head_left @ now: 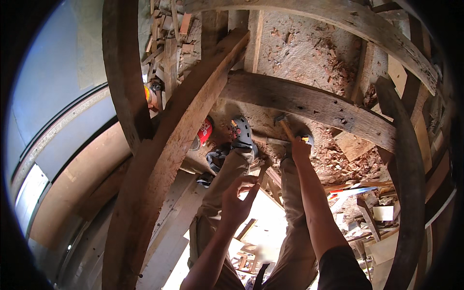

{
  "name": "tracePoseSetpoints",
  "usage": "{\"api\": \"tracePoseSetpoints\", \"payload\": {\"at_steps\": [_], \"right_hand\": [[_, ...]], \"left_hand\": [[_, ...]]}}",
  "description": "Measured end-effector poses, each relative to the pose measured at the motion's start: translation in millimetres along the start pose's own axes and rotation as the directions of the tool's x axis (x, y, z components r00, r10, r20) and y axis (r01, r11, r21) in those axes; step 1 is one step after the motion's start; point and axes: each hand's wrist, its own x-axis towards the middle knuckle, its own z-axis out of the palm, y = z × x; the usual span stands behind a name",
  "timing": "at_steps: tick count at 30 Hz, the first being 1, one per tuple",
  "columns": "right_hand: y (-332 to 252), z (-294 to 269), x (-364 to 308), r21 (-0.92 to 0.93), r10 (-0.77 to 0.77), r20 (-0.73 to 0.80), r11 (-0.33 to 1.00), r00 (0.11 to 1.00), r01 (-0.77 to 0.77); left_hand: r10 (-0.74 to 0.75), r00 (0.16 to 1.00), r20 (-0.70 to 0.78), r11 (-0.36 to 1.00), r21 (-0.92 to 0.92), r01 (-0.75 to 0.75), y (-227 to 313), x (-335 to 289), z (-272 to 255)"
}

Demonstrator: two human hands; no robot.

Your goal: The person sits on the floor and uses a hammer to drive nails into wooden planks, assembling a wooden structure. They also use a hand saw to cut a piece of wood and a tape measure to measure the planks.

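My right hand (pixel 300 149) is wrapped round the wooden handle of a hammer (pixel 287 130). The hammer's dark head points away from me, just below a heavy cross timber (pixel 309 99). My left hand (pixel 235 199) hangs over my left leg, its thumb and fingertips brought close together in a pinch. Whatever sits between them, if anything, is too small to make out. A narrow wooden piece (pixel 264 171) shows just beyond those fingertips. My feet, in grey clogs (pixel 240 129), stand between the timbers.
A thick slanting beam (pixel 169 130) rises on my left, and a curved dark rib (pixel 411 193) on my right. Red-and-black equipment (pixel 204 133) lies by my left foot. Wood chips (pixel 357 166) and scrap pieces (pixel 383 213) litter the right side. A bluish panel (pixel 63 63) stands far left.
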Motion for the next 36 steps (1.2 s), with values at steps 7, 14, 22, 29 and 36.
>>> {"api": "tracePoseSetpoints", "payload": {"at_steps": [7, 14, 22, 29, 36], "right_hand": [[-6, -54, -46, 0.267, -0.054, -0.008, 0.962, 0.999, 0.054], [-3, -60, -106, 0.395, 0.169, 0.075, 0.9, 0.983, -0.185], [-21, -47, -175, 0.427, -0.083, -0.163, 0.892, 0.983, 0.146], [-71, -184, -300, 0.858, -0.227, 0.436, -0.185, 0.871, -0.478], [-64, -220, -305, 0.755, -0.048, -0.566, 0.369, 0.823, 0.541]], "left_hand": [[-0.003, 1.0, 0.02, 1.0, 0.021, 0.003, 44, -6, -4], [0.158, 0.987, 0.036, 0.987, -0.033, -0.156, 114, -13, 1], [0.559, 0.829, -0.013, 0.795, 0.293, -0.532, 145, 61, 9], [0.65, 0.759, -0.039, 0.728, 0.317, -0.607, 125, 58, -19], [0.728, 0.681, 0.082, 0.671, 0.122, -0.732, 83, 50, -28]]}}
